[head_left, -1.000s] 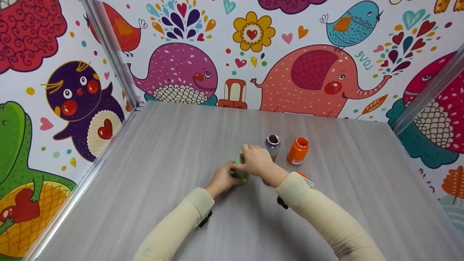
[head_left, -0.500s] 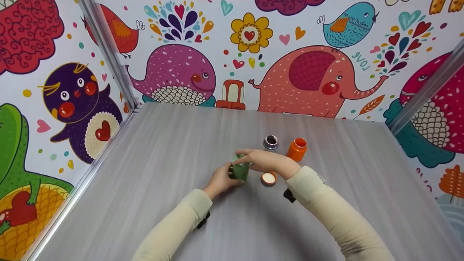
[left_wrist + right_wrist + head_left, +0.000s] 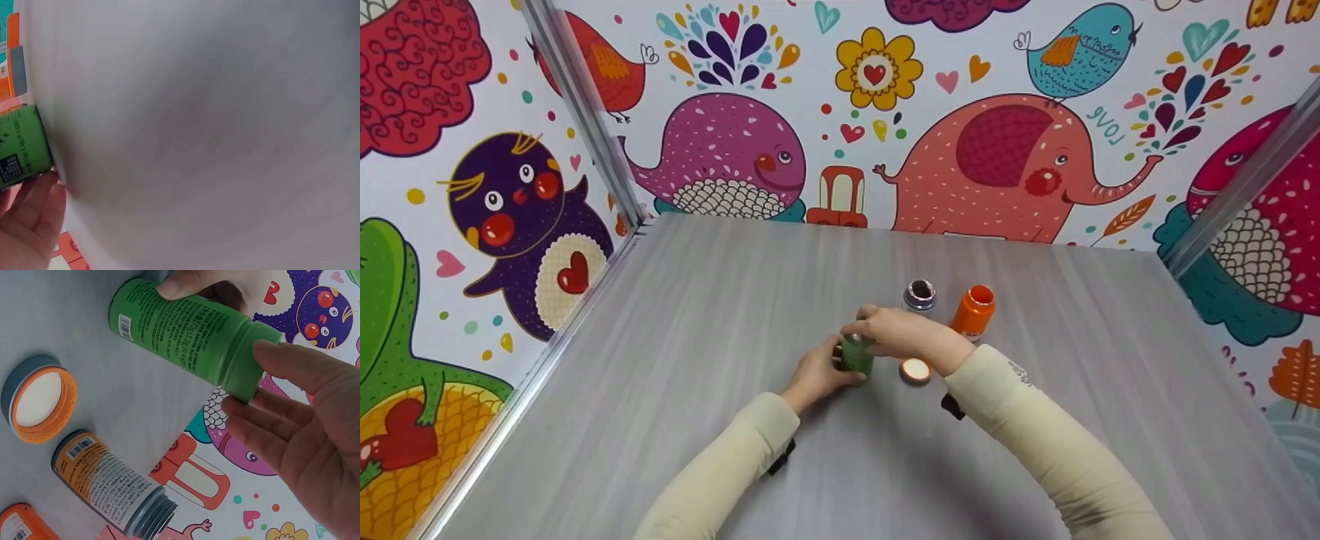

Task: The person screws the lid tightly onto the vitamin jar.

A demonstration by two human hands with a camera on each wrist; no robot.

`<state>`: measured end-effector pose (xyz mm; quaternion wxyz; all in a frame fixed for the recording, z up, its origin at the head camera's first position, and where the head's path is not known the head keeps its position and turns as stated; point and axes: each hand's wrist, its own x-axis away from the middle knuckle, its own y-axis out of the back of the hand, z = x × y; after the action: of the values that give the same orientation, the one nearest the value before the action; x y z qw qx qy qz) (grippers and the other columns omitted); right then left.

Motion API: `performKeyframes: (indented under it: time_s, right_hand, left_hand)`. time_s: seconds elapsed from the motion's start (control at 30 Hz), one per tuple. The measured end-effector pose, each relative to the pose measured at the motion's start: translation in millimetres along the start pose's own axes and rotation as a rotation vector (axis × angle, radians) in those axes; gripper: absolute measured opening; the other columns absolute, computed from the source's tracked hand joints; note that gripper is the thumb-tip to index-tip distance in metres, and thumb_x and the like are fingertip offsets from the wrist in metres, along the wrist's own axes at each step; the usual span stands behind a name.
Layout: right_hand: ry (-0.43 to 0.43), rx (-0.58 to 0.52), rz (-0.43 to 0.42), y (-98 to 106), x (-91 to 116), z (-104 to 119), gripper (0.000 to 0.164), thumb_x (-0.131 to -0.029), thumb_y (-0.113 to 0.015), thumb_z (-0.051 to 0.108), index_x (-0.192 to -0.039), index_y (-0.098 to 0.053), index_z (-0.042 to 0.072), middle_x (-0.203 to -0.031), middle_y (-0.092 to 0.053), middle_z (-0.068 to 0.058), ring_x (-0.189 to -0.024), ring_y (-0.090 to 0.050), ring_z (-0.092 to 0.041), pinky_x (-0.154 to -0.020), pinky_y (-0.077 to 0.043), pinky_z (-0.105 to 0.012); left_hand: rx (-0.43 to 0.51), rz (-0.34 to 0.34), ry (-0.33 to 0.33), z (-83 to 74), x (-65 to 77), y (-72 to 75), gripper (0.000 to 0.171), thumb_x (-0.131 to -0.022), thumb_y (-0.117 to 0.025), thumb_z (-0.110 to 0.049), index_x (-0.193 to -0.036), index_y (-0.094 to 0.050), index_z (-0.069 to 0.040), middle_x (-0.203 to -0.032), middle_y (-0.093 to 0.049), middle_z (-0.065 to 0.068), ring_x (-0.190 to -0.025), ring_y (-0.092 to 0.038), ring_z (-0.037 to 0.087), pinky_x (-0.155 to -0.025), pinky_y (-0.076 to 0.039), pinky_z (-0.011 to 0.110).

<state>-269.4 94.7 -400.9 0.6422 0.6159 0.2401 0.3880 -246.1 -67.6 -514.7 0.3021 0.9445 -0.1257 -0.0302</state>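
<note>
A green bottle [image 3: 174, 332] with dark printed text stands on the table, its matching green cap [image 3: 247, 365] on top. My left hand [image 3: 814, 375] grips the bottle low on its body; in the left wrist view that hand [image 3: 28, 225] shows at the lower left against the green label. The right hand [image 3: 896, 330] reaches over from the right and pinches the cap, thumb on one side and fingertips [image 3: 233, 405] at the other. Just right of the bottle lies an upturned orange-and-grey lid [image 3: 916, 370] with a white lining.
Behind the right hand stands an uncapped grey-necked bottle [image 3: 920, 295], its label orange and white [image 3: 112, 478]. To its right is an uncapped orange bottle [image 3: 975, 309]. A grey table [image 3: 720, 300] carries everything, with cartoon-printed walls [image 3: 840, 60] at the back and sides.
My right hand has shifted its hold on the cap, wrist swinging slightly right, so the orange-and-grey lid shows fully. The left hand keeps its grip on the green bottle.
</note>
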Motion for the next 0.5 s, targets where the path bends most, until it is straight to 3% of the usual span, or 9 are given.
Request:
performKeyframes:
  time_s: [0.17,0.5]
  right_hand:
    - [-0.037,0.014,-0.011,0.4,-1.9,2.8,0.044,-0.083,-0.067,0.013,-0.126,-0.055,0.012,-0.102,-0.054,-0.011,-0.086,-0.06,-0.021,-0.079,-0.052,-0.031]
    - [-0.133,-0.009,-0.032,-3.9,-7.4,4.0,0.04,-0.085,-0.066,0.023,-0.122,-0.057,0.013,-0.099,-0.054,-0.011,-0.083,-0.059,-0.02,-0.077,-0.052,-0.032]
  left_hand:
    - [-0.014,-0.005,-0.011,1.0,1.5,-1.3,0.055,-0.076,-0.074,-0.031,-0.119,-0.05,-0.007,-0.116,-0.06,0.013,-0.103,-0.059,0.027,-0.088,-0.046,0.04]
    - [-0.055,-0.013,-0.041,5.3,3.9,-1.5,0.052,-0.075,-0.074,-0.031,-0.116,-0.053,-0.007,-0.113,-0.061,0.011,-0.101,-0.058,0.026,-0.087,-0.046,0.041]
